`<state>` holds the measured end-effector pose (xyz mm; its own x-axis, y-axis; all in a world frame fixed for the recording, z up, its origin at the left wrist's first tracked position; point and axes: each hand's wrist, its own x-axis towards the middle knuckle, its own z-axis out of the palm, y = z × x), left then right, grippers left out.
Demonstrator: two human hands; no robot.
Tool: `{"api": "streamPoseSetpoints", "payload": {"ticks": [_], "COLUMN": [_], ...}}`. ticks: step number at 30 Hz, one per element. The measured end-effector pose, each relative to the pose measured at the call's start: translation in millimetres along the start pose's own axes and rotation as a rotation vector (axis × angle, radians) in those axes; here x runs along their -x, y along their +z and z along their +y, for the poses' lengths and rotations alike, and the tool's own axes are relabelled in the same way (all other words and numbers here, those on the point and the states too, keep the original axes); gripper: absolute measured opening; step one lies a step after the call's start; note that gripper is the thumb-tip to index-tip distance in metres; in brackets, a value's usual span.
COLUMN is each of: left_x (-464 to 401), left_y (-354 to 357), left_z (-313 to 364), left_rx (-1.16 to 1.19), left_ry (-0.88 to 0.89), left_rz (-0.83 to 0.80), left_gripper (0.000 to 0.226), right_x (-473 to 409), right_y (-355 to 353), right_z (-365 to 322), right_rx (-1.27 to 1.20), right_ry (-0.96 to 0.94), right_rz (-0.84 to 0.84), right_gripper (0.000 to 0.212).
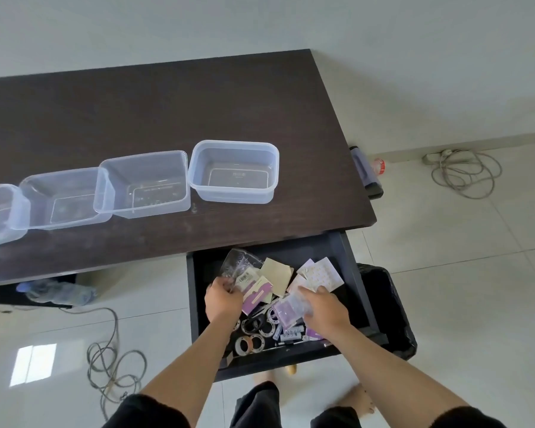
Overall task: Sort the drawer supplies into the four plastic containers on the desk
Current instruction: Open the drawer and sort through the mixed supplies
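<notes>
Both my hands are inside the open dark drawer (pixel 357 285) under the desk's right end. My left hand (pixel 223 301) grips a clear plastic packet (pixel 240 265) with a barcode label. My right hand (pixel 323 307) holds a small clear packet with purple backing (pixel 288 308). Around them lie yellow sticky-note pads (pixel 277 271), sheets of dotted stickers (pixel 320 271), purple cards (pixel 257 296) and several tape rolls (pixel 257 327). The clear plastic containers sit in a row on the dark desk: the far left one (pixel 0 211), then two more (pixel 65 196) (pixel 144 182), and the rightmost (pixel 233 169).
A black bin with a bag (pixel 386 307) stands right of the drawer. Coiled cables lie on the tiled floor at lower left (pixel 112 362) and far right (pixel 464 173). A plastic water bottle (pixel 56 291) lies under the desk. My legs and feet show below the drawer.
</notes>
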<state>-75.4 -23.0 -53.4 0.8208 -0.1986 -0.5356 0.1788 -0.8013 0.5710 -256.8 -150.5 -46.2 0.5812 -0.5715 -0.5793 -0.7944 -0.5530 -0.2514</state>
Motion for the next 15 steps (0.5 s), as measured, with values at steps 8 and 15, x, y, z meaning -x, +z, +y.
{"api": "streamPoseSetpoints", "payload": {"ticks": [8,15], "left_x": [27.1,57.7], "left_y": [-10.1,-12.7], "left_z": [-23.8,-7.5], "left_rx": [0.016,0.035], "left_ry": [0.023,0.042], "left_rz": [0.042,0.110], "left_gripper": [0.018,0.009], "right_x": [-4.9,4.9], "right_y": [4.4,-24.6], "right_z": [-4.5,7.6], "right_rx": [0.099,-0.146], "right_ry": [-0.040,-0.064], "right_rz": [0.078,0.191], "right_gripper": [0.020,0.012]}}
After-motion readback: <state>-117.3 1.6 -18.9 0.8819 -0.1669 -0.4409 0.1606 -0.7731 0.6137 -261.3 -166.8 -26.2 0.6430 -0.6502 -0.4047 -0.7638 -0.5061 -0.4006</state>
